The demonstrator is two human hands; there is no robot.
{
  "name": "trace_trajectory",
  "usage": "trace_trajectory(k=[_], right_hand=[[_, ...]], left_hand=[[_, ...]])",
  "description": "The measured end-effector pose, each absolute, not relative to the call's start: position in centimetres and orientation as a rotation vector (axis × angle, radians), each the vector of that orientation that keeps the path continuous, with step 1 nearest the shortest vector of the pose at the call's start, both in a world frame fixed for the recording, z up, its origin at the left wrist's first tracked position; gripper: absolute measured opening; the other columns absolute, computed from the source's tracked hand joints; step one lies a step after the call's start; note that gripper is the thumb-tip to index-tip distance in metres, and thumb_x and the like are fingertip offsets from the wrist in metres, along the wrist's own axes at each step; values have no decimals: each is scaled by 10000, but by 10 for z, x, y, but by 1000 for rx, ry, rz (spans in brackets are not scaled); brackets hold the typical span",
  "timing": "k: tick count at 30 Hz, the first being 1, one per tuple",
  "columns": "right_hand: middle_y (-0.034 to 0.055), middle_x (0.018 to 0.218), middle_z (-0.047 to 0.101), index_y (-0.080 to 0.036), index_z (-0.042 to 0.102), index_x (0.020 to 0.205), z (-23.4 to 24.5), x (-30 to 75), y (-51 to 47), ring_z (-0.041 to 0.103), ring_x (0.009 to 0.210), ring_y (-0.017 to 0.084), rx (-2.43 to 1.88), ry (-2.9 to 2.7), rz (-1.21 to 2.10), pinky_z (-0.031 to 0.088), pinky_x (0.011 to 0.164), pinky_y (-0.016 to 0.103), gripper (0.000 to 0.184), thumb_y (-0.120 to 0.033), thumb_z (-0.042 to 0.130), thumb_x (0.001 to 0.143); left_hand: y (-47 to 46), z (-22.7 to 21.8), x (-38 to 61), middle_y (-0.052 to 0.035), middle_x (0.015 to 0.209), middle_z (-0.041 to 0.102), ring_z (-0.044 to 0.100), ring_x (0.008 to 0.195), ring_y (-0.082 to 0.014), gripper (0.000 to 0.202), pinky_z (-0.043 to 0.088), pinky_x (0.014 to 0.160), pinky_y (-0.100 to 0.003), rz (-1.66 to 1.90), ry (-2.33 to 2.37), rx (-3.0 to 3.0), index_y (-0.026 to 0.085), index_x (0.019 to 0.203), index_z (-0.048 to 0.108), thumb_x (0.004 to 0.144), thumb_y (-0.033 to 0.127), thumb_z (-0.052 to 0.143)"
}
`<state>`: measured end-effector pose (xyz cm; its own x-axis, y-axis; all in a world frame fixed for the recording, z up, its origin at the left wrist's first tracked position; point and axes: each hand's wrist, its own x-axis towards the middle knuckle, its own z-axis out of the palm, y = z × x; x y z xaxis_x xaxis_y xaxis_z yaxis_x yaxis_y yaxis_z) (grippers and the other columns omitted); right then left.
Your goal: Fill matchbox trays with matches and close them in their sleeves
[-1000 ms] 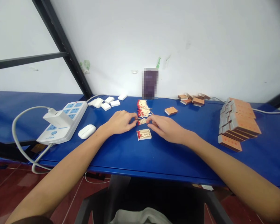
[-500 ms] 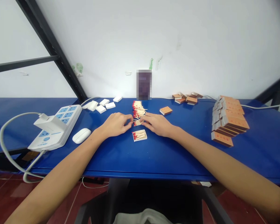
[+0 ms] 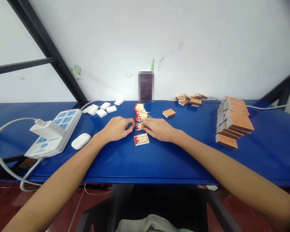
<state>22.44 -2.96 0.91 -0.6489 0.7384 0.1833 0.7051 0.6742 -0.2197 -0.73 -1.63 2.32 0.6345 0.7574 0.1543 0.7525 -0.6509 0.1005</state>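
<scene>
A pile of red-tipped matches (image 3: 140,113) lies on the blue table (image 3: 159,158) near the wall. My left hand (image 3: 116,128) and my right hand (image 3: 157,129) meet at the pile's near end, both with fingers curled and pinching a small bunch of matches (image 3: 138,126) between them. Just in front of the hands sits an open white matchbox tray (image 3: 141,139) partly filled with matches, heads to the left.
Left: a white power strip (image 3: 54,131) with plug and cable, a white earbud case (image 3: 81,141), several empty white trays (image 3: 103,109). Right: one orange matchbox (image 3: 169,113), a loose heap of boxes (image 3: 190,100), stacked boxes (image 3: 233,122). A blurred dark object (image 3: 146,86) leans on the wall.
The view has shifted a little to the right, so everything sits further left in the picture. Both hands stay together on the matches at the pile's near end.
</scene>
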Motion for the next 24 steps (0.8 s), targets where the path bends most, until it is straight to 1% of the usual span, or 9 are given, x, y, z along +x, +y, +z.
trace_trajectory(k=[7,11,14,16,20,24], right_hand=[[51,1051,677,-193,624,1013,7,225,-26,610,946,181,-1110,-2610,226,377,742,272,195,-279,449,1014],[49,1030,679,-199,604,996,8,223,-28,606,905,173,-1143,-2614,306,376,725,266,178,-295,456,1011],[55,1043,676,-199,582,1005,9,223,-31,610,879,180,-1169,-2627,310,375,703,271,179,-300,435,1016],[69,1068,671,-193,577,1019,10,222,-33,614,882,187,-1173,-2641,289,380,704,276,191,-300,419,1021],[67,1072,672,-196,590,1004,10,222,-34,618,935,185,-1160,-2634,313,395,740,269,166,-269,442,1014],[61,1015,681,-197,609,982,9,224,-32,617,904,182,-1165,-2616,318,375,712,265,155,-278,479,999]], left_hand=[[-17,25,-8,25,591,591,480,518,-132,204,278,563,-262,320,1292,2807,206,923,661,903,309,486],[-18,26,-8,25,584,577,473,510,-127,219,278,554,-260,364,1275,2813,198,922,672,903,320,491],[-20,27,-8,41,573,554,467,511,-118,242,313,573,-252,412,1130,2806,205,1025,677,895,261,480],[-21,27,-8,47,591,555,466,523,-114,304,337,588,-244,399,1005,2795,223,1090,676,877,196,461],[-23,26,-7,32,676,612,461,542,-107,342,356,595,-237,347,916,2758,219,1048,696,841,131,438],[-23,23,-4,26,705,635,464,551,-108,366,363,594,-234,337,882,2751,206,1068,699,829,117,437]])
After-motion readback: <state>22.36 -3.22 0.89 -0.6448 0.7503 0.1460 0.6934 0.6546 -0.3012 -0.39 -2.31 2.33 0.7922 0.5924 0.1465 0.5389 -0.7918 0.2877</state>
